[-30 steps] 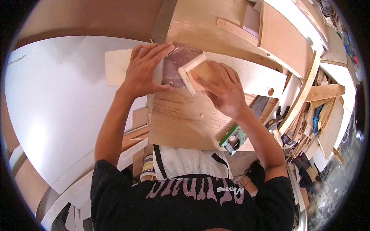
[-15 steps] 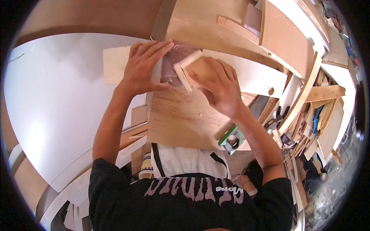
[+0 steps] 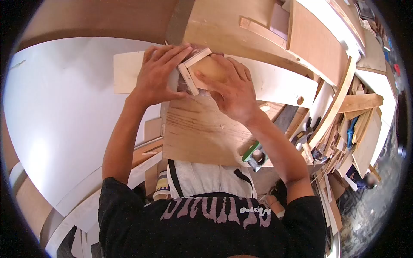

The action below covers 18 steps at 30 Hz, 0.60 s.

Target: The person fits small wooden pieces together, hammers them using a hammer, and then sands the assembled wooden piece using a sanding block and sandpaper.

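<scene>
My left hand lies with fingers and thumb spread over the left part of a dark reddish sheet of sandpaper, pressing it down. My right hand is closed around a small tan wooden piece with pale strips along two edges that meet at a corner. That piece rests over the sandpaper, its corner close to my left fingers, and covers most of the sheet. Under the sandpaper, a long pale board with a round hole near its right end lies across a plywood panel.
A green-edged tool sits at the plywood's front right edge. To the left spreads a large white panel. Wood offcuts are heaped at the right, beside a curved wooden strip. More boards lie at the back right.
My right hand has slid the wooden piece left across the sandpaper, nearer my left hand. My left hand stays in place on the sheet.
</scene>
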Tool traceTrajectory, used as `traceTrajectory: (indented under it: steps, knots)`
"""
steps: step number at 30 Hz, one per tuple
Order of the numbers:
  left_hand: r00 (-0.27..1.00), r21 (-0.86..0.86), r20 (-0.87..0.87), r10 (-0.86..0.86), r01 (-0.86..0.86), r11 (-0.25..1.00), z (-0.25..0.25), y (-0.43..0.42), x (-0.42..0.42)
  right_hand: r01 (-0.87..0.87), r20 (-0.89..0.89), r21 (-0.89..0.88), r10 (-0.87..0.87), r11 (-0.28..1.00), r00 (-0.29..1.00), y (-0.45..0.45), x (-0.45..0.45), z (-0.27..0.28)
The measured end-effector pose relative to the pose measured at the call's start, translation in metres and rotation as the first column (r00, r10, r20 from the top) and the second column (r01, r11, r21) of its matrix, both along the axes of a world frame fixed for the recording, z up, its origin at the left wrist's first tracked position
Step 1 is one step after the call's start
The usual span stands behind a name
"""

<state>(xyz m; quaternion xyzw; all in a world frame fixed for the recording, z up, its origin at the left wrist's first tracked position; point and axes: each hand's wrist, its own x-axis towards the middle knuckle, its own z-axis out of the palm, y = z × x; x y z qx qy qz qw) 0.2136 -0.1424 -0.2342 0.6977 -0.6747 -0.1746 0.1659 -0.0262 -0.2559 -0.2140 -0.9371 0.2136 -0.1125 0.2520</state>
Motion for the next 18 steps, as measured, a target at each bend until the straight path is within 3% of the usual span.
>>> traceTrajectory:
  steps: [6, 13, 18]
  knots:
    - [0.999, -0.018, -0.036, -0.014, 0.014, 1.0, 0.0, 0.0, 0.002, 0.005, -0.139, -0.03, -0.009, 1.0, 0.99, -0.002, -0.036, 0.011]
    - [1.0, -0.033, -0.022, -0.012, 0.011, 0.999, -0.001, 0.0, 0.001, -0.015, -0.008, -0.021, 0.015, 1.0, 1.0, -0.002, 0.001, 0.002]
    - [1.0, 0.002, -0.021, -0.018, 0.018, 1.0, 0.002, -0.001, 0.001, 0.028, -0.133, 0.003, -0.027, 1.0, 0.991, -0.004, -0.042, 0.011]
